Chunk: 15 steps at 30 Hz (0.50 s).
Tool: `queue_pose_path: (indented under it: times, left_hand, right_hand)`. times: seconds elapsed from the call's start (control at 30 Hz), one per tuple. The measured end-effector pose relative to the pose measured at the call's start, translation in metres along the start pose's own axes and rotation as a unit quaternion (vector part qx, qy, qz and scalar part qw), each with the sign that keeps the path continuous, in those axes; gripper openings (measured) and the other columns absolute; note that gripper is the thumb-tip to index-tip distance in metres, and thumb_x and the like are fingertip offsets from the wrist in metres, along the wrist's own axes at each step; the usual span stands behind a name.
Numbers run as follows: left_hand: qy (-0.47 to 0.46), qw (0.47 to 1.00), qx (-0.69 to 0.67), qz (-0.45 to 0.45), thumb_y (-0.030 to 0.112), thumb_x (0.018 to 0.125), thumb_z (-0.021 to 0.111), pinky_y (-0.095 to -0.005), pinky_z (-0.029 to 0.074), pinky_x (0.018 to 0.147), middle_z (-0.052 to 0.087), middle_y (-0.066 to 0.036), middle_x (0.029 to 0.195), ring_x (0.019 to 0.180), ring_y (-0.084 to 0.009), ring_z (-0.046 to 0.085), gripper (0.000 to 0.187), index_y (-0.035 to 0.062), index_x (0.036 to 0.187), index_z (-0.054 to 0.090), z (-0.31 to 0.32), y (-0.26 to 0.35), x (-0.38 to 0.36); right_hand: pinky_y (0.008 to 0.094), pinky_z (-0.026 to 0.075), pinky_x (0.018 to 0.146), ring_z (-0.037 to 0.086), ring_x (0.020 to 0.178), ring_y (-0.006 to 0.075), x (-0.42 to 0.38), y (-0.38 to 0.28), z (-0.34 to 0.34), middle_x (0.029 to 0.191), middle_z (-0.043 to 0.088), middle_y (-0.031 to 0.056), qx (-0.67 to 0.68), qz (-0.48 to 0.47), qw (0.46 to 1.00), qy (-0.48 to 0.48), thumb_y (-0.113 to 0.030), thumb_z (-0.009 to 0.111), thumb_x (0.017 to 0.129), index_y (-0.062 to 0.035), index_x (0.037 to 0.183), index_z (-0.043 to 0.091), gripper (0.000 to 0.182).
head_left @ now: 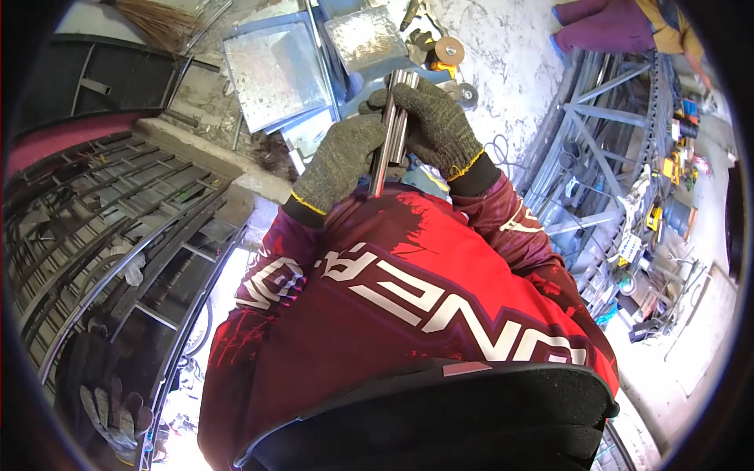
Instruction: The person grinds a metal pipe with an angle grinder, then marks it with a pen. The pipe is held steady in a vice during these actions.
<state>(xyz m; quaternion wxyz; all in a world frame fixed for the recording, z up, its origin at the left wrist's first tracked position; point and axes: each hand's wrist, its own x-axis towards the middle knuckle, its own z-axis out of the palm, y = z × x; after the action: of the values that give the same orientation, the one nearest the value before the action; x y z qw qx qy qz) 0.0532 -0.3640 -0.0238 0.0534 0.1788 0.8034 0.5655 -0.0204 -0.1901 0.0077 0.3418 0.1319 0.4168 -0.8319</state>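
Both hands wear dark grey knitted gloves with yellow edging. They hold a small bundle of shiny metal bars (397, 129) upright in front of the red and maroon shirt. On the left side of the bundle, my left hand (338, 161) is closed against its lower part. Wrapped round the upper right of the bundle is my right hand (440, 125), with its fingers near the top ends. One bar reaches lower than the others, towards the shirt. Just beyond my right hand lies a yellow grinder (444, 69) with a brown disc (449, 50).
Blue-framed metal panels (275, 71) lie ahead on the floor. Black metal frames (102, 243) fill the left side. Steel trusses (605, 133) and scattered tools (671, 169) are at the right. A person in purple trousers (605, 27) is at the top right.
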Motion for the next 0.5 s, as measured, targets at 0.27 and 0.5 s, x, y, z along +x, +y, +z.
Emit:
queue_pose_path:
  times: [0.27,0.5]
  left_hand:
    - [0.034,0.959,-0.255,-0.117,0.012,0.090,0.071,-0.0346,0.056,0.078,0.071,-0.011,0.101,0.090,-0.0207,0.068,0.030,0.0007,0.118,0.069,-0.008,0.023,0.002]
    - [0.057,0.947,-0.194,-0.249,0.026,0.090,0.069,-0.0325,0.055,0.071,0.074,-0.010,0.090,0.080,-0.0150,0.068,0.033,-0.0025,0.106,0.072,-0.016,0.036,0.005]
  right_hand:
    - [0.0445,0.063,0.084,0.072,0.095,0.0321,0.005,-0.004,0.006,0.101,0.069,0.0181,0.013,-0.035,0.999,0.002,-0.014,0.065,0.099,-0.0010,0.111,0.056,0.020]
    - [0.0314,0.057,0.080,0.069,0.091,0.0172,-0.023,-0.015,0.041,0.101,0.072,0.0113,-0.253,-0.110,0.961,0.020,-0.020,0.068,0.096,0.0015,0.122,0.056,0.036]
